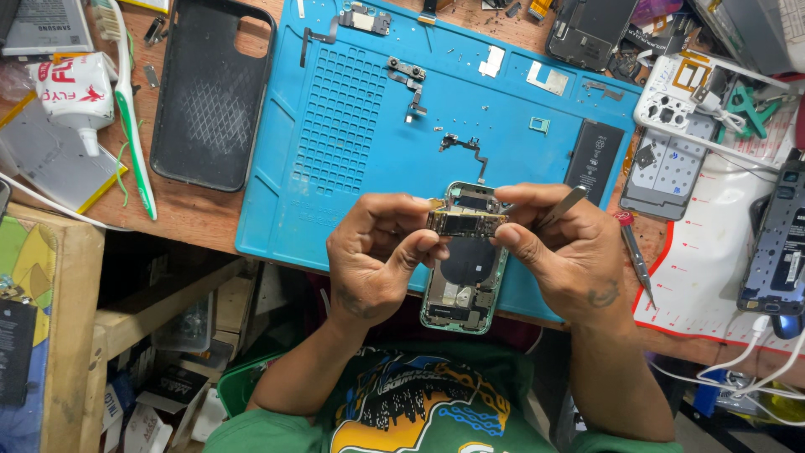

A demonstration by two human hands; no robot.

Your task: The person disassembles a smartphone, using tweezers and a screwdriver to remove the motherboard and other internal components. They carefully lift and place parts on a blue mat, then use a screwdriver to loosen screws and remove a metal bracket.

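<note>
Holding: you pinch a small logic board (467,221) between both hands, lifted just above the opened phone housing (464,277).
Left hand: your left hand (377,252) is closed on the board's left end, thumb beneath and fingers curled over the top edge.
Right hand: your right hand (566,252) clamps the board's right end while also keeping metal tweezers (560,207) tucked along the fingers.
Board position: it sits level, over the upper part of the housing, at the front edge of the blue work mat (352,126).
Done so far: judging by the layout, disassembly is well along; the battery (594,158), flex cables (466,149) and small brackets already lie spread on the mat, and the board is out of the housing.
Left: parts remain in the housing's lower section, so it does not look fully stripped.
Nearby: a red-tipped screwdriver (635,252) lies just beside your right hand; a black phone case (212,92) rests well apart.
Hard to tell: your fingers cover both board ends, and the housing's top is hidden behind the board.
</note>
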